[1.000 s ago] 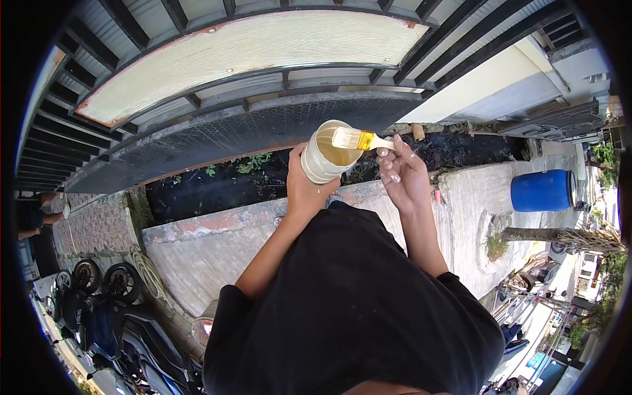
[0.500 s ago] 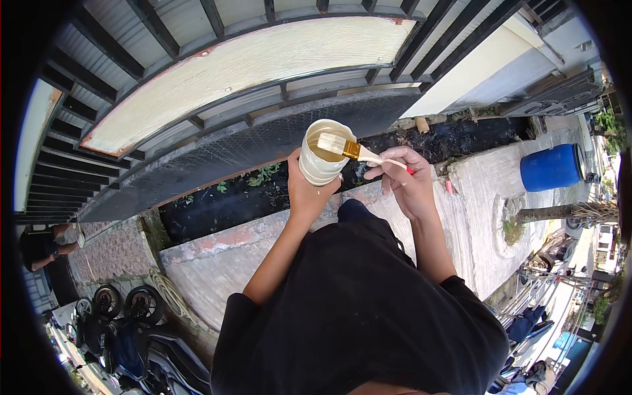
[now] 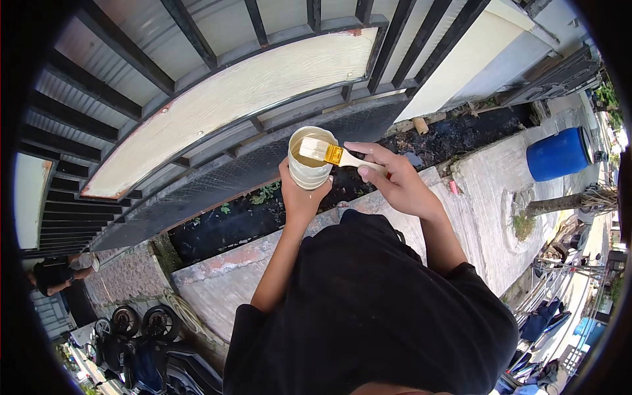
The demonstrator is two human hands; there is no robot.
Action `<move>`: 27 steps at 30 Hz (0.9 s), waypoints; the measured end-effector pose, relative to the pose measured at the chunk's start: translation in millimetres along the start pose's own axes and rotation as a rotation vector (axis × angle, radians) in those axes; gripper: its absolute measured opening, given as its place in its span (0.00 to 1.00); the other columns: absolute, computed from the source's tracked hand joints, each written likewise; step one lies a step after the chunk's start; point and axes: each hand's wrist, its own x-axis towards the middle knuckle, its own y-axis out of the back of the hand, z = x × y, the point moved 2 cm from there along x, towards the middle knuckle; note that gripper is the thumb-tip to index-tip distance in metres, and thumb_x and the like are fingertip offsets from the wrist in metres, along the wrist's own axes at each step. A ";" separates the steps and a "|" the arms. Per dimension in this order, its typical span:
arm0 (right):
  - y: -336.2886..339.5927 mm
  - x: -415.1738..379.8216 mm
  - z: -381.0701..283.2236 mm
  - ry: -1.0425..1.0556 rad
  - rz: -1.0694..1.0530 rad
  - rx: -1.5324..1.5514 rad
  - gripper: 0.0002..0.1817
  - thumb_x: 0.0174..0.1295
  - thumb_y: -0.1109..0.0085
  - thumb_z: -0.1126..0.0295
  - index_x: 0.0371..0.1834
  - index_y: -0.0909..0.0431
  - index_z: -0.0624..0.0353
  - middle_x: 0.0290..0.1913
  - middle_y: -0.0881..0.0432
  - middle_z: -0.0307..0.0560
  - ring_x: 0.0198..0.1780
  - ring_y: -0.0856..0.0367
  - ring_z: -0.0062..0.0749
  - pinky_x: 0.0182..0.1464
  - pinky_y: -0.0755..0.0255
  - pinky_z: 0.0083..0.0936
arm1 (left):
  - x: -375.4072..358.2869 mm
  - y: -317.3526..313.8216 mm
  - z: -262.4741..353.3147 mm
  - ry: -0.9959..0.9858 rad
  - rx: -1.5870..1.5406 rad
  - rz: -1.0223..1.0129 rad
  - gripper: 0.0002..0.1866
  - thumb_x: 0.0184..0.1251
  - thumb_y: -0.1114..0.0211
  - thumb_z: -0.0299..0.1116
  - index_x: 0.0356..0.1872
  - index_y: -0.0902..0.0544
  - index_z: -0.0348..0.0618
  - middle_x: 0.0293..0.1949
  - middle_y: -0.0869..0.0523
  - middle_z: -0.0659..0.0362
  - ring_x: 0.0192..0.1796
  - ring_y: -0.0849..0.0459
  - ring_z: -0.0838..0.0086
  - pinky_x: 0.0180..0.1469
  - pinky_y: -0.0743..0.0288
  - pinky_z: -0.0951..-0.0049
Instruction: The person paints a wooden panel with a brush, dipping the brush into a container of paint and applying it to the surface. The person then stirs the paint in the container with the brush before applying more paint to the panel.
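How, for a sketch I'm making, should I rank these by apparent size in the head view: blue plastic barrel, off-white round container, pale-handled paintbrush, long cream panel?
1. Long cream panel
2. Blue plastic barrel and off-white round container: too alike to rank
3. Pale-handled paintbrush, handle partly covered

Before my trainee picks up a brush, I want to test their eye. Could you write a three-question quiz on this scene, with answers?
1. True or false: the left hand holds the cup.
2. What colour is the barrel? A) red B) blue C) green
3. Fill the gap: the right hand holds the brush, its bristles at the cup's ____.

Key: 1. true; 2. B; 3. opening
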 end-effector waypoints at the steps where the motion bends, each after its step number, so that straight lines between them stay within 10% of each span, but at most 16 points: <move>1: 3.9 4.8 8.5 0.021 0.018 0.074 0.25 0.83 0.42 0.73 0.81 0.26 0.57 0.39 0.18 0.32 0.36 0.27 0.17 0.42 0.30 0.19 | 5.7 -6.4 -0.1 0.000 0.007 -0.004 0.47 0.54 0.13 0.28 0.72 0.34 0.36 0.62 0.15 0.47 0.65 0.13 0.64 0.68 0.20 0.64; 12: 44.9 62.6 71.7 -0.068 0.380 0.444 0.23 0.87 0.46 0.66 0.81 0.25 0.57 0.33 0.29 0.28 0.33 0.34 0.12 0.36 0.35 0.17 | 42.2 -67.5 -12.3 0.021 0.059 0.049 0.46 0.54 0.12 0.29 0.71 0.34 0.36 0.63 0.16 0.49 0.65 0.15 0.63 0.70 0.24 0.62; 17: 40.4 101.7 91.0 0.269 0.752 -0.122 0.21 0.83 0.46 0.74 0.76 0.24 0.65 0.43 0.14 0.59 0.38 0.14 0.44 0.45 0.21 0.40 | 42.6 -76.9 -9.3 -0.047 0.081 0.125 0.33 0.54 0.15 0.24 0.62 0.21 0.35 0.55 0.11 0.54 0.56 0.11 0.68 0.65 0.20 0.65; 24: 14.5 136.5 90.3 0.334 0.910 -0.223 0.25 0.79 0.43 0.79 0.78 0.26 0.66 0.37 0.19 0.58 0.34 0.16 0.50 0.40 0.21 0.42 | 43.3 -67.2 3.1 0.068 0.027 0.035 0.37 0.54 0.14 0.24 0.64 0.25 0.34 0.56 0.13 0.52 0.57 0.12 0.67 0.65 0.20 0.64; 25: 11.7 137.2 85.8 0.276 0.918 -0.173 0.21 0.80 0.44 0.78 0.73 0.22 0.71 0.50 0.12 0.70 0.50 0.09 0.58 0.54 0.17 0.43 | 44.1 -64.1 3.5 0.056 0.037 0.039 0.35 0.54 0.14 0.23 0.62 0.24 0.34 0.55 0.12 0.53 0.56 0.12 0.68 0.64 0.20 0.64; 27: 6.6 142.1 85.4 0.257 0.941 -0.170 0.22 0.80 0.44 0.78 0.74 0.23 0.71 0.49 0.12 0.70 0.48 0.09 0.58 0.53 0.18 0.43 | 43.5 -58.8 7.7 0.050 0.052 0.031 0.33 0.54 0.15 0.22 0.60 0.22 0.33 0.54 0.11 0.53 0.55 0.11 0.68 0.63 0.19 0.65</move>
